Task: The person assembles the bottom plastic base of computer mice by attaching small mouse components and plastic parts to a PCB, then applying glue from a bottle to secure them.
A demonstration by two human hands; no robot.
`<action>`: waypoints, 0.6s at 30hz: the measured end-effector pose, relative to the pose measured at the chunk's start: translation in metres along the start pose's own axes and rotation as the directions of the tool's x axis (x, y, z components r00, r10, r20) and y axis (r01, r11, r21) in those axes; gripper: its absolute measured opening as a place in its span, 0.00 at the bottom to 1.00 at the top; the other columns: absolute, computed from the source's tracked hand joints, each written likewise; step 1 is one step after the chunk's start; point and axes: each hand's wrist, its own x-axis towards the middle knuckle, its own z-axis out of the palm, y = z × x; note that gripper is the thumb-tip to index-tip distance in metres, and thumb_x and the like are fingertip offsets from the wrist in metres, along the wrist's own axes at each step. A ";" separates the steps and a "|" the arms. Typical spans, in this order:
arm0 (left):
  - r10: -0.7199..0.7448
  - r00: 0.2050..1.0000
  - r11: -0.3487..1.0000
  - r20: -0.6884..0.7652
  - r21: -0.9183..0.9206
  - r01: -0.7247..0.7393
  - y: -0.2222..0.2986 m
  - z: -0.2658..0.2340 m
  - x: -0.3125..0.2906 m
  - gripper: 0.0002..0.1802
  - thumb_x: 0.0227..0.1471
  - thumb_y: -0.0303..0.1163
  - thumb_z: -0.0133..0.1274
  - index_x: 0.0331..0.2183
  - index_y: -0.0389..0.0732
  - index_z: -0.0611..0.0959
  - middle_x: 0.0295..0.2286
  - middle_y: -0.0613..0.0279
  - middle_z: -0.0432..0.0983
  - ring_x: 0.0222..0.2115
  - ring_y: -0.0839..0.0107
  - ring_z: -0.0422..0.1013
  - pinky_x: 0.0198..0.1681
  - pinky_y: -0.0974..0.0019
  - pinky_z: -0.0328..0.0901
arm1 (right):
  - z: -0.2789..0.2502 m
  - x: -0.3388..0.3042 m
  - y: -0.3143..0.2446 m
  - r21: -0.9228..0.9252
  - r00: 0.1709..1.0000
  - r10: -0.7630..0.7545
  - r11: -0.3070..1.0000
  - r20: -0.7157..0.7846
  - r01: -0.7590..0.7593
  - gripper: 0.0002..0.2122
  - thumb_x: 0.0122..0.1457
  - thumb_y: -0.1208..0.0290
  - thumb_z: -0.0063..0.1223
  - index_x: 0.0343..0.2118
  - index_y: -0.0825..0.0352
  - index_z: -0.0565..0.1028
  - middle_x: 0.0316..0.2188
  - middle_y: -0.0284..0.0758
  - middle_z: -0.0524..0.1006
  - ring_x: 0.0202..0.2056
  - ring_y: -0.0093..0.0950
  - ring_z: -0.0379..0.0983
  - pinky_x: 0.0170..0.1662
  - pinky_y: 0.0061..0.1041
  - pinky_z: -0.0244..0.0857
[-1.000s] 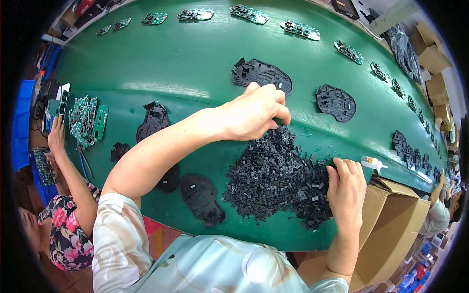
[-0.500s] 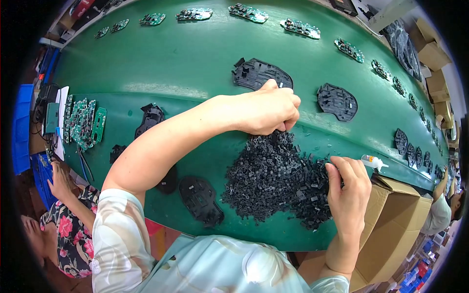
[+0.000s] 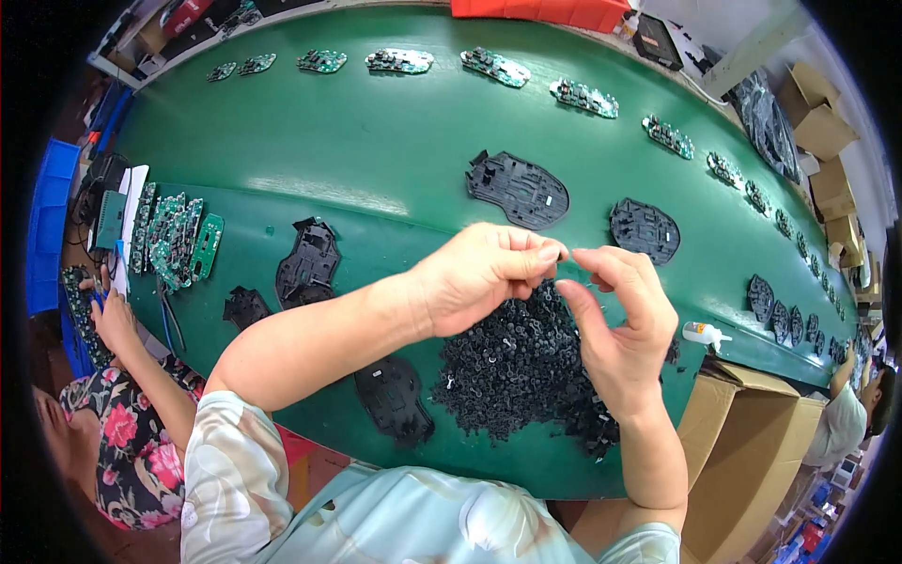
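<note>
My left hand (image 3: 489, 274) is raised over the far side of a heap of small black plastic parts (image 3: 507, 367), thumb and forefinger pinched together. Whatever sits between those fingertips is too small to make out. Close beside them is my right hand (image 3: 625, 324), its thumb and forefinger apart, with nothing visible between them. Beyond both hands a black molded shell (image 3: 519, 191) lies with its inner side up, and a second shell (image 3: 645, 231) rests to its right. Part of the heap is hidden under my hands.
More black shells (image 3: 308, 263) lie left of my arm and one (image 3: 395, 399) near the front edge. Green circuit boards (image 3: 493, 68) line the far side; others are piled (image 3: 174, 240) at left. A white bottle (image 3: 705, 334) and cardboard box (image 3: 752, 442) are right. A co-worker's hand (image 3: 115, 320) shows left.
My left hand has drawn back from above the far shell to the heap's far side. My right hand has left the heap's right side and come up to meet it. The view has shifted slightly.
</note>
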 end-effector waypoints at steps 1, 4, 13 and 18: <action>0.014 1.000 0.998 0.025 -0.057 -0.012 -0.003 0.000 -0.002 0.11 0.56 0.36 0.55 0.36 0.39 0.80 0.31 0.69 0.74 0.31 0.80 0.67 0.38 0.73 0.62 | 0.004 0.002 0.000 0.018 0.999 -0.022 1.000 -0.024 0.022 0.13 0.45 0.82 0.64 0.36 0.67 0.78 0.30 0.37 0.76 0.31 0.31 0.73 0.34 0.26 0.68; 0.026 0.999 0.987 0.042 -0.161 -0.019 -0.006 0.006 -0.008 0.12 0.58 0.37 0.52 0.38 0.38 0.80 0.33 0.68 0.75 0.33 0.79 0.67 0.40 0.72 0.62 | 0.013 0.005 0.003 -0.052 0.986 -0.159 0.986 -0.039 0.157 0.12 0.44 0.81 0.63 0.35 0.68 0.78 0.30 0.37 0.75 0.31 0.33 0.72 0.32 0.28 0.67; 0.068 0.998 0.966 -0.014 -0.251 -0.069 -0.009 0.017 -0.016 0.12 0.61 0.36 0.47 0.39 0.38 0.79 0.35 0.67 0.75 0.38 0.76 0.69 0.48 0.66 0.62 | 0.020 0.011 0.008 -0.306 0.851 -0.524 0.812 -0.012 0.496 0.13 0.43 0.81 0.62 0.35 0.74 0.76 0.31 0.39 0.74 0.28 0.35 0.71 0.29 0.30 0.67; 0.129 0.991 0.915 0.043 -0.390 -0.102 -0.009 0.022 -0.019 0.11 0.60 0.36 0.47 0.38 0.40 0.79 0.35 0.65 0.75 0.41 0.74 0.69 0.50 0.64 0.60 | 0.020 0.013 0.002 -0.360 0.843 -0.538 0.788 -0.006 0.500 0.13 0.41 0.82 0.61 0.33 0.74 0.76 0.30 0.40 0.74 0.28 0.36 0.72 0.29 0.30 0.68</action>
